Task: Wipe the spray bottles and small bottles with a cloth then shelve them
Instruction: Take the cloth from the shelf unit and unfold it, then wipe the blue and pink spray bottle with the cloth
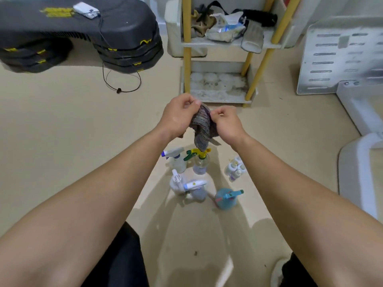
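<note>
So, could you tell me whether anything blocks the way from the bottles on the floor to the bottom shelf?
Nothing visible does. The floor between the bottles and the bottom shelf is bare; both hands hold the cloth above that path.

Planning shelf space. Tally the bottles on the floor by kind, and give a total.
Spray bottles: 5: white-and-blue trigger, yellow-and-green trigger, white one, white-and-blue nozzle one, teal one.
Small bottles: about 5, in one cluster; blurred, so the count is uncertain.
Total: about 10.
</note>
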